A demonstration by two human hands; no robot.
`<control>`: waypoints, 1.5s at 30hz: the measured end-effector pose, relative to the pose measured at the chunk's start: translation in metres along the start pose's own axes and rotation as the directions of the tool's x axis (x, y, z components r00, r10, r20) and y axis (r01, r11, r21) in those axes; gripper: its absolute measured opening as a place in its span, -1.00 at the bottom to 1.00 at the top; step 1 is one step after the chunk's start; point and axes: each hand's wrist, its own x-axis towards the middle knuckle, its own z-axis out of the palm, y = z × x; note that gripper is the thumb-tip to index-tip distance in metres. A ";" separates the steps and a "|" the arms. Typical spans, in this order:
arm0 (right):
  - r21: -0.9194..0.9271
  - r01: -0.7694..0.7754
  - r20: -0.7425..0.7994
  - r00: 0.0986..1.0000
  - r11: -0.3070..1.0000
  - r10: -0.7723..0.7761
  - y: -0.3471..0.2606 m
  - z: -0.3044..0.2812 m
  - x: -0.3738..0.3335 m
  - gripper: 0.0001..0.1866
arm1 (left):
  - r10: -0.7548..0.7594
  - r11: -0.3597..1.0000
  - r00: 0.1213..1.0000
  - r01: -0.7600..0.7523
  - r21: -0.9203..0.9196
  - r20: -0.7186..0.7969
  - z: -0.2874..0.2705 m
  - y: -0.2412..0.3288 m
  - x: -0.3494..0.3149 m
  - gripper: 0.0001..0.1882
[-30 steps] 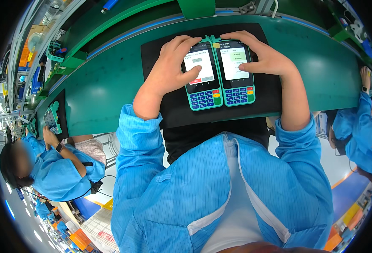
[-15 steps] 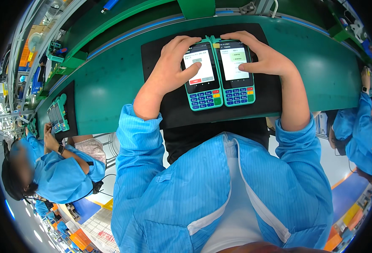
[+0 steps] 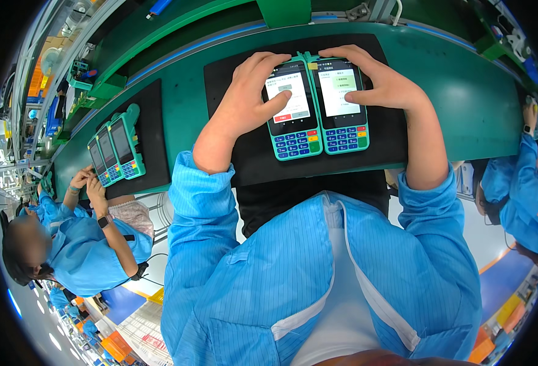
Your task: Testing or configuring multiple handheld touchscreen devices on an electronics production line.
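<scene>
Two green-cased payment terminals with lit screens and blue number keys lie side by side on a black mat [image 3: 250, 168], the left terminal [image 3: 295, 143] and the right terminal [image 3: 346, 139] nearly touching. The left hand [image 3: 253, 91] is loosely open over the left terminal, fingertips at its top edge, hiding the screen's left margin; whether the thumb presses the glass or hovers cannot be told. The right hand [image 3: 388, 85] is likewise open, fingers arched along the right terminal's top, thumb over the screen, contact equally unclear. Small screen text blurs. The mat covers part of a green bench [image 3: 464, 110]. At left, a co-worker [image 3: 95, 250] reaches toward more terminals [image 3: 111, 149]; at right, another person [image 3: 528, 195] is cut off by the dark fisheye rim.
</scene>
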 end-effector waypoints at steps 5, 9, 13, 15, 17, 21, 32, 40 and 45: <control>-0.032 -0.015 -0.007 1.000 0.999 0.015 -0.031 -0.004 -0.003 -0.21 | 0.020 1.000 1.000 -0.020 -0.016 -0.008 -0.019 0.014 -0.008 -0.43; -0.034 -0.016 -0.013 1.000 0.999 0.016 -0.033 -0.006 -0.004 -0.22 | 0.018 1.000 1.000 -0.018 0.022 -0.014 -0.020 0.020 -0.005 -0.41; 0.007 -0.005 0.005 1.000 1.000 0.005 -0.006 -0.001 0.001 -0.22 | -0.036 0.999 0.999 0.037 0.037 -0.013 -0.001 0.008 -0.001 -0.39; 0.023 -0.009 0.007 1.000 1.000 0.009 -0.003 0.002 0.002 -0.22 | 0.005 0.989 0.998 0.005 0.149 -0.068 0.000 0.011 -0.004 -0.39; 0.028 -0.016 0.003 1.000 0.999 0.016 -0.002 0.003 0.002 -0.22 | 0.101 0.927 0.983 -0.037 0.373 -0.152 -0.006 0.021 -0.011 -0.37; 0.033 -0.018 -0.001 1.000 0.999 0.018 0.003 0.001 -0.001 -0.22 | -0.045 0.930 0.956 0.146 0.337 -0.290 -0.025 0.047 -0.059 -0.39; 0.001 -0.032 0.012 0.999 0.999 0.032 0.001 -0.001 -0.001 -0.18 | -0.490 0.714 0.827 0.562 0.417 -0.276 -0.046 0.014 -0.198 -0.43; -0.012 -0.025 0.025 0.999 1.000 0.025 -0.010 -0.003 -0.007 -0.10 | 0.001 0.658 0.991 0.102 0.746 -0.137 -0.055 -0.009 -0.206 -0.56; 0.177 -0.018 -0.116 0.992 0.984 0.039 -0.012 -0.006 -0.021 -0.07 | 0.049 0.701 0.980 0.103 0.706 -0.192 -0.044 -0.002 -0.173 -0.60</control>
